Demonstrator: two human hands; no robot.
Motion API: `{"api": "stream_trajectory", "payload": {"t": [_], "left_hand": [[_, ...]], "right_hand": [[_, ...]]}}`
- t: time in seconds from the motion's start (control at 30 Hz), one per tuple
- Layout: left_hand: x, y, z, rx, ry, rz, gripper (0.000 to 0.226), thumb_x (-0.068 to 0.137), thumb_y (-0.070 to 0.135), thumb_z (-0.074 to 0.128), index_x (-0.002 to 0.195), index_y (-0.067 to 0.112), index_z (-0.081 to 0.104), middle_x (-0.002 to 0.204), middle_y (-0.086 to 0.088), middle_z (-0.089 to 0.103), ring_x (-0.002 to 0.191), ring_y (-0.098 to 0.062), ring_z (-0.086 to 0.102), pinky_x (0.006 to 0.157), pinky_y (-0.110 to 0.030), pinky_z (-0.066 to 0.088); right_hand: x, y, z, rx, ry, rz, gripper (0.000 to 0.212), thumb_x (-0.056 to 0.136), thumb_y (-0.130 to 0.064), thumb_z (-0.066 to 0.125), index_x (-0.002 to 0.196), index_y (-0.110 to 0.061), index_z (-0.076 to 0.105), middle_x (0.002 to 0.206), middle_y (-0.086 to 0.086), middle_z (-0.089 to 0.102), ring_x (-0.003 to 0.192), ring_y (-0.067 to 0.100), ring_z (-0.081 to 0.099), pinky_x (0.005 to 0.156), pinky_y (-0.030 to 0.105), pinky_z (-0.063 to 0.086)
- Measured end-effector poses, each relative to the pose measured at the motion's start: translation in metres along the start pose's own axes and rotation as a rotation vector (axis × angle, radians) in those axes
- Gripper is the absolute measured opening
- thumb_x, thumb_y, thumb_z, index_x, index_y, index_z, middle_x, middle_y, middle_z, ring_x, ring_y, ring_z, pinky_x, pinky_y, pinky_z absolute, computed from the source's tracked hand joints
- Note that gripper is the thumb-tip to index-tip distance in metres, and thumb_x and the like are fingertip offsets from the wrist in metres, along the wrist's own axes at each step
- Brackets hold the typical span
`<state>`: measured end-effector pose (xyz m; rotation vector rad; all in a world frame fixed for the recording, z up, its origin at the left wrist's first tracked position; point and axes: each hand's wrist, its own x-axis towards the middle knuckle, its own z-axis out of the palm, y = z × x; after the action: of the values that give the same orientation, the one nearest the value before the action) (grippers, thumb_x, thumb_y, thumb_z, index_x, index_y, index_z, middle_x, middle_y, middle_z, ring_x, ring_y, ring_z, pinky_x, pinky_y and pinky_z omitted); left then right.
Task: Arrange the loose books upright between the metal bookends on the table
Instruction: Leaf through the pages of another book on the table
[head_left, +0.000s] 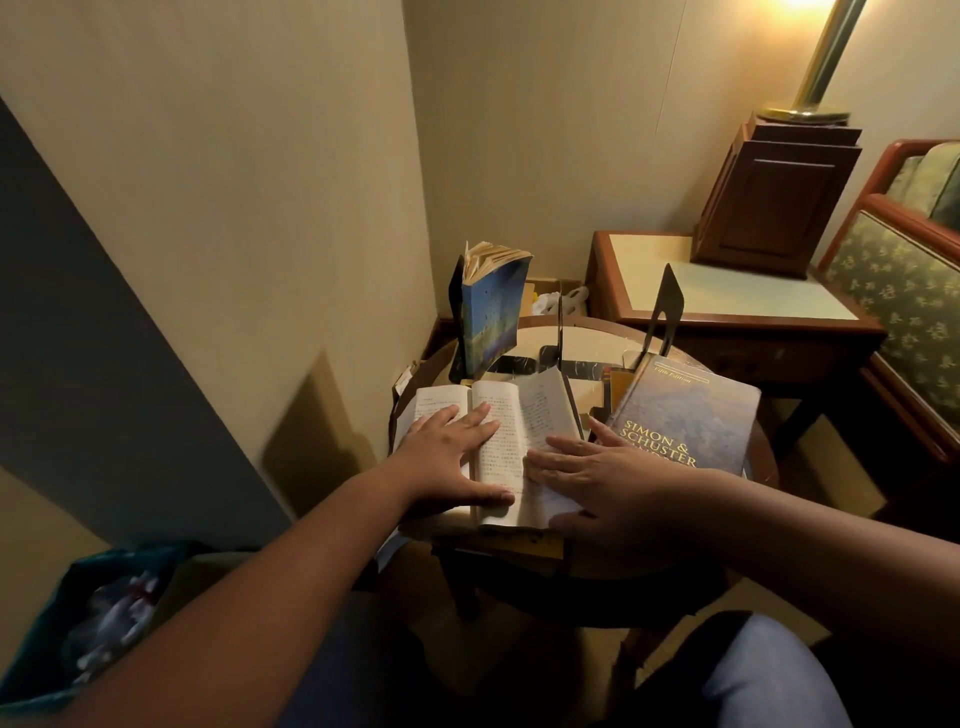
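Our left hand (447, 457) and right hand (608, 478) lie flat, fingers straight, on the open paperback (501, 431) at six o'clock on the round table (597, 338). It looks light and floppy; we'd close it, then grip the spine.

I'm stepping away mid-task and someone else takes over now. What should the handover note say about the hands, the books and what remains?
Left hand: open, flat on the left page of the open book.
Right hand: open, flat on its right page.
The open book lies at the near side of the table.
Done: blue paperback stands upright against the left bookend.
Left: close the open book and stand it beside the paperback; then the large hardcover, lying flat near the right bookend.
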<state>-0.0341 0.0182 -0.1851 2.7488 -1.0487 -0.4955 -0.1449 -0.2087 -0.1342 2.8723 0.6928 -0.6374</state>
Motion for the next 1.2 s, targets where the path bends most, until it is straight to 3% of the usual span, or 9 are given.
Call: {"api": "stream_trajectory", "payload": {"t": [0.13,0.3,0.67,0.83,0.97,1.2], "left_hand": [[0.002,0.000,0.003,-0.013,0.011,0.011,0.106,0.069,0.088,0.049,0.155,0.042,0.006,0.163,0.017,-0.009,0.152,-0.019,-0.009,0.118,-0.053,-0.006],[0.002,0.003,0.005,0.004,0.015,-0.002,0.105,0.071,0.086,0.051,0.156,0.041,0.006,0.164,0.016,-0.010,0.152,-0.019,-0.011,0.118,-0.054,-0.008],[0.005,0.004,0.008,-0.002,0.020,-0.017,0.105,0.070,0.088,0.049,0.155,0.042,0.008,0.164,0.016,-0.009,0.151,-0.019,-0.013,0.121,-0.055,-0.006],[0.004,0.004,0.007,-0.007,0.015,-0.024,0.105,0.071,0.086,0.051,0.155,0.041,0.008,0.164,0.017,-0.010,0.151,-0.019,-0.012,0.121,-0.054,-0.007],[0.004,0.004,0.005,0.009,0.003,-0.021,0.103,0.072,0.085,0.051,0.155,0.043,0.008,0.163,0.018,-0.011,0.151,-0.020,-0.013,0.120,-0.054,-0.007],[0.005,0.004,0.003,-0.020,-0.007,-0.020,0.105,0.069,0.087,0.052,0.154,0.044,0.008,0.163,0.019,-0.010,0.151,-0.020,-0.014,0.118,-0.054,-0.009]], "right_hand": [[-0.003,-0.001,-0.002,0.012,-0.047,-0.008,0.070,0.100,-0.063,0.026,0.159,-0.032,0.006,0.165,-0.014,-0.001,0.151,0.012,-0.013,0.113,0.052,-0.021],[0.014,0.005,-0.017,0.080,-0.147,0.074,0.071,0.099,-0.067,0.018,0.159,-0.032,0.005,0.166,-0.013,0.000,0.151,0.009,-0.009,0.114,0.055,-0.018],[0.089,0.029,-0.045,0.051,-0.035,0.232,0.070,0.101,-0.063,0.015,0.158,-0.023,0.014,0.166,-0.003,0.011,0.153,0.019,0.003,0.119,0.060,-0.008],[0.100,0.030,-0.031,-0.002,-0.009,0.297,0.077,0.098,-0.067,0.013,0.159,-0.021,0.006,0.167,-0.001,0.002,0.153,0.021,-0.004,0.120,0.057,-0.008],[0.083,0.023,-0.018,-0.058,-0.007,0.278,0.079,0.098,-0.067,0.017,0.159,-0.020,-0.001,0.167,0.000,-0.005,0.153,0.020,-0.009,0.120,0.057,-0.011],[0.018,0.002,0.000,-0.088,-0.039,0.089,0.078,0.098,-0.067,0.018,0.158,-0.023,-0.007,0.166,-0.003,-0.008,0.151,0.018,-0.013,0.120,0.057,-0.010]]}}
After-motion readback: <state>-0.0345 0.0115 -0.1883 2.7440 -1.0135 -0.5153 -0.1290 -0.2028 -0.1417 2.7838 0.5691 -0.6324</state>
